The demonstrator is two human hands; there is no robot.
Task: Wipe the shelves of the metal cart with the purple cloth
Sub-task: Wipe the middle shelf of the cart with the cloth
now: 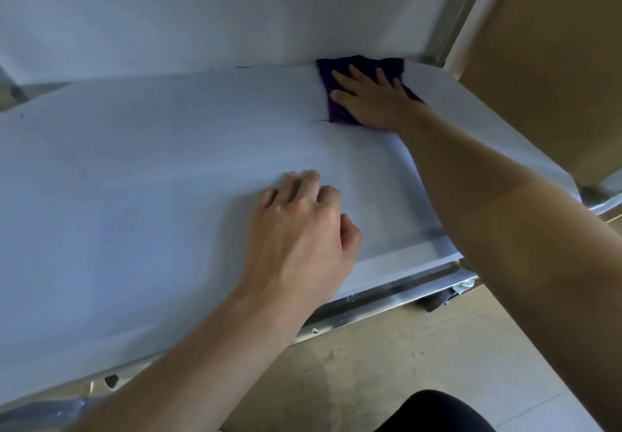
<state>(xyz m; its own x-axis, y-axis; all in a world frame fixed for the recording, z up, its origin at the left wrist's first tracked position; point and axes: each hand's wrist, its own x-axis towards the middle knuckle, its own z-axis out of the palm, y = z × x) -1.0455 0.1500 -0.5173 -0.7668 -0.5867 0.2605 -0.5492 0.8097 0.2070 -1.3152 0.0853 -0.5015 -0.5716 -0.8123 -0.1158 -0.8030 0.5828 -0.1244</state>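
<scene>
The metal cart's shelf [134, 179] fills most of the head view, a pale smooth surface with a metal rim along its front edge. The purple cloth [331, 71] lies flat in the shelf's far right corner. My right hand [370, 98] presses down on it with fingers spread; part of the cloth is hidden under the palm. My left hand [303, 229] rests on the shelf near the front, fingers curled loosely, holding nothing.
A shelf above [235, 7] overhangs the back of this one. A cart post [461, 10] stands at the far right corner, with a brown wall [552, 61] beside it. A caster wheel [444, 297] shows under the front rim. Beige floor [387, 357] lies below.
</scene>
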